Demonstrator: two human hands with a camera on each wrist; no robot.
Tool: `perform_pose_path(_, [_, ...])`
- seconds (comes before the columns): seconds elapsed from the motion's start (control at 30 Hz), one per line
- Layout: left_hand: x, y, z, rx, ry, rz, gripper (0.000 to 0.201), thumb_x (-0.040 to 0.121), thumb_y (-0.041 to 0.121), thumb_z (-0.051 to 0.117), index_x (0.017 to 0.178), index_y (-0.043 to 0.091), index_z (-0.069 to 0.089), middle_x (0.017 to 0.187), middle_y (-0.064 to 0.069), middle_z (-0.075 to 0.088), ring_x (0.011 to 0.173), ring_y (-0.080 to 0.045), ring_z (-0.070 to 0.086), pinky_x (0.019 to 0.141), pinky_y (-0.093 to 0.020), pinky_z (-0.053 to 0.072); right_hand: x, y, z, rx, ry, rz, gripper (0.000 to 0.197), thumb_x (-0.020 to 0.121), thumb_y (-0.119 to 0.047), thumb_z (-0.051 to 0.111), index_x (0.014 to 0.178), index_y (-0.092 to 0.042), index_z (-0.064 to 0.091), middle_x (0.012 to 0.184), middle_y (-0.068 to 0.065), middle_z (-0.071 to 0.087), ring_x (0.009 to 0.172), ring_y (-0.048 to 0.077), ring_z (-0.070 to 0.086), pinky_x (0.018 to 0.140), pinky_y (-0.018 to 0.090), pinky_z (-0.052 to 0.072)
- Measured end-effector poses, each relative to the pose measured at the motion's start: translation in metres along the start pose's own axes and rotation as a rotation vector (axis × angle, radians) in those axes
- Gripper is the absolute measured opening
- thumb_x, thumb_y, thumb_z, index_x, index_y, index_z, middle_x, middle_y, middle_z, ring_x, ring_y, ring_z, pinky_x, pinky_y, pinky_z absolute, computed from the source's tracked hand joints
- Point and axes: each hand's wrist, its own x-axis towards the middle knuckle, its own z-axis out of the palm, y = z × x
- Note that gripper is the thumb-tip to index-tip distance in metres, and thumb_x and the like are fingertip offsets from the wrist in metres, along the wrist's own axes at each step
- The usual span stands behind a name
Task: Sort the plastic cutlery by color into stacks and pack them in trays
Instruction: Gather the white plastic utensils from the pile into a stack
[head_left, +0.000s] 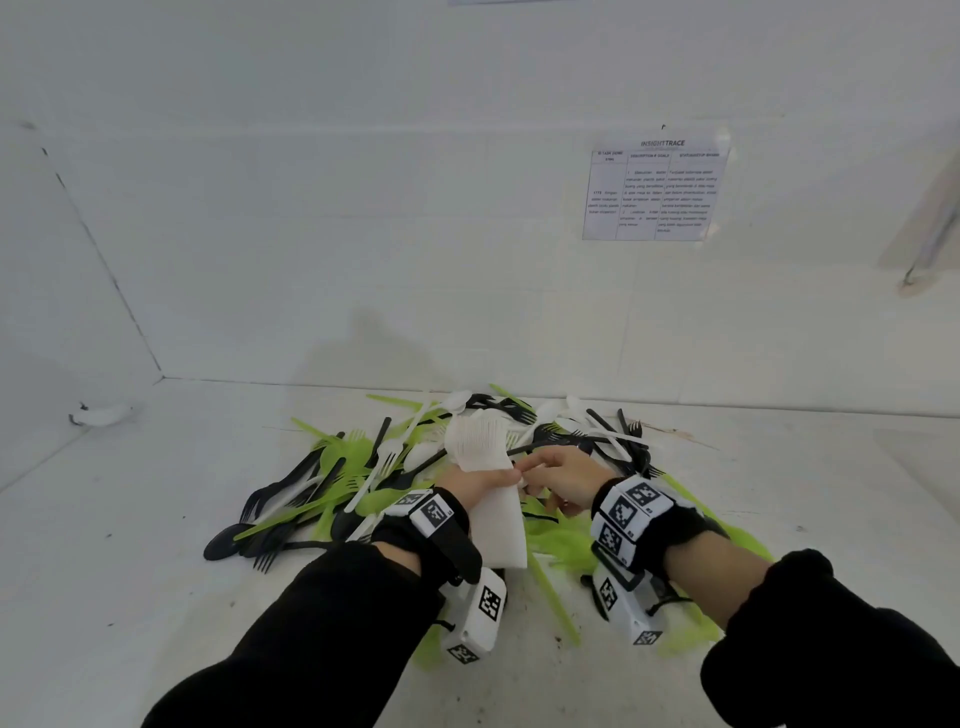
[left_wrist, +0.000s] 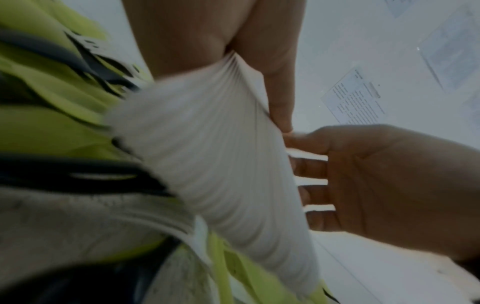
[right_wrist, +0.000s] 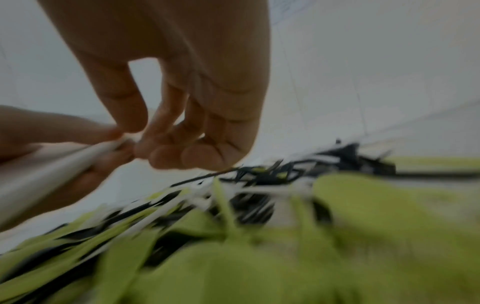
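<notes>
Item: stack of white cutlery (head_left: 480, 457), nested, fork tines at the far end, handles toward the person; held above the middle of the mixed pile (head_left: 332, 488) on the tabletop (head_left: 156, 519)

Left hand (head_left: 480, 480): fingers wrapped round the stack near its middle, clamped on it

Right hand (head_left: 558, 475): just right of the stack, touching it; thumb and forefinger come together at the stack's edge, seemingly pinching a white piece there, the other fingers (right_wrist: 182, 152) curled under. The right wrist view is too smeared to show whether one piece or the stack edge is held

Step in hand (judged): colour sorting, white pieces being gathered; the right hand adds or squares a piece against the stack

Next move calls for: seating the piece flush with the nested ones while the left hand's grip holds firm, then reaching for another white piece among the green and black ones

Loose stock: green, black and white forks and spoons, tangled, spread left, right and far of the hands

Hidden or unclear: no trays in view; count of the stack not readable; near end of the stack partly covered by the left wrist; both wrist views blurred; printed sheet (head_left: 655, 193) on the far wall illegible
</notes>
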Motion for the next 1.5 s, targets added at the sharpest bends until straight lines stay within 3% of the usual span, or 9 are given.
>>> perform_pose_path(0.1, [-0.007, 0.02, -0.001, 0.023, 0.003, -0.005, 0.071, 0.032, 0.031, 0.088, 0.092, 0.002, 0.065, 0.089, -0.021, 0.072, 0.081, -0.034, 0.068, 0.084, -0.052, 0.054, 0.014, -0.012, -0.032, -0.373, 0.06, 0.067, 0.025, 0.092, -0.015, 0.045, 0.107, -0.011, 0.063, 0.083, 0.0, 0.057, 0.064, 0.015, 0.052, 0.042, 0.015, 0.036])
perform_pose_path(0.27, [0.005, 0.038, -0.002, -0.043, 0.02, -0.029, 0.025, 0.068, 0.006, 0.078, 0.085, 0.0, 0.06, 0.072, -0.019, 0.07, 0.068, -0.032, 0.067, 0.078, -0.052, 0.056, 0.06, -0.019, -0.062, -0.701, 0.096, 0.09, 0.046, 0.095, -0.006, 0.036, 0.137, -0.02, 0.045, 0.141, 0.008, 0.045, 0.126, 0.025, 0.046, 0.097, 0.025, 0.041])
perform_pose_path(0.47, [0.036, 0.042, 0.005, -0.115, 0.019, -0.026, 0.049, 0.052, 0.011, 0.086, 0.091, -0.001, 0.06, 0.073, -0.02, 0.069, 0.068, -0.032, 0.068, 0.079, -0.051, 0.055, 0.127, 0.002, -0.042, -0.864, -0.029, 0.042, 0.047, 0.097, -0.018, 0.035, 0.142, -0.028, 0.036, 0.138, 0.015, 0.039, 0.126, 0.033, 0.044, 0.104, 0.032, 0.037])
perform_pose_path(0.57, [0.054, 0.038, 0.009, -0.084, 0.012, -0.04, 0.073, 0.031, 0.025, 0.091, 0.094, 0.001, 0.063, 0.087, -0.022, 0.071, 0.084, -0.038, 0.069, 0.083, -0.057, 0.052, 0.138, 0.005, -0.034, -0.838, 0.049, 0.026, 0.035, 0.098, -0.026, 0.035, 0.095, -0.005, 0.062, 0.098, 0.009, 0.054, 0.101, 0.028, 0.053, 0.086, 0.029, 0.041])
perform_pose_path(0.7, [0.07, 0.034, 0.019, -0.095, 0.02, -0.024, 0.082, 0.019, 0.029, 0.092, 0.091, 0.005, 0.063, 0.099, -0.024, 0.068, 0.093, -0.04, 0.066, 0.085, -0.058, 0.051, 0.148, 0.002, -0.029, -0.813, 0.168, 0.066, 0.038, 0.094, -0.023, 0.045, 0.059, -0.011, 0.036, 0.065, 0.004, 0.041, 0.082, 0.018, 0.042, 0.074, 0.028, 0.037])
perform_pose_path(1.03, [0.088, 0.016, 0.022, -0.095, 0.02, -0.049, 0.104, 0.015, 0.036, 0.094, 0.108, -0.001, 0.063, 0.102, -0.023, 0.068, 0.095, -0.038, 0.066, 0.086, -0.055, 0.052, 0.144, 0.0, -0.043, -0.254, 0.431, 0.238, 0.029, 0.086, -0.011, 0.053, 0.062, -0.008, 0.037, 0.07, 0.006, 0.05, 0.076, 0.02, 0.048, 0.05, 0.022, 0.036])
perform_pose_path(1.17, [0.089, 0.016, 0.018, -0.079, 0.027, -0.065, 0.101, 0.018, 0.037, 0.094, 0.108, 0.001, 0.061, 0.101, -0.021, 0.069, 0.093, -0.038, 0.067, 0.085, -0.055, 0.053, 0.145, 0.001, -0.068, 0.295, 0.622, 0.023, 0.022, 0.096, -0.019, 0.039, 0.108, -0.007, 0.053, 0.081, 0.01, 0.058, 0.069, 0.025, 0.053, 0.066, 0.036, 0.048])
perform_pose_path(1.37, [0.094, 0.013, 0.015, -0.059, 0.023, -0.067, 0.11, 0.011, 0.043, 0.093, 0.109, 0.005, 0.06, 0.105, -0.019, 0.068, 0.095, -0.037, 0.067, 0.085, -0.054, 0.053, 0.134, 0.032, -0.099, -0.624, 0.296, 0.164, 0.033, 0.091, -0.011, 0.049, 0.122, -0.01, 0.057, 0.132, 0.009, 0.054, 0.122, 0.024, 0.049, 0.099, 0.024, 0.037])
perform_pose_path(1.5, [0.095, 0.013, 0.015, -0.033, 0.015, -0.056, 0.103, 0.017, 0.042, 0.093, 0.109, 0.007, 0.06, 0.105, -0.018, 0.069, 0.095, -0.036, 0.067, 0.085, -0.053, 0.053, 0.129, 0.043, -0.099, -0.835, 0.185, 0.168, 0.015, 0.09, -0.015, 0.048, 0.081, -0.013, 0.059, 0.12, 0.011, 0.061, 0.111, 0.026, 0.056, 0.075, 0.025, 0.044])
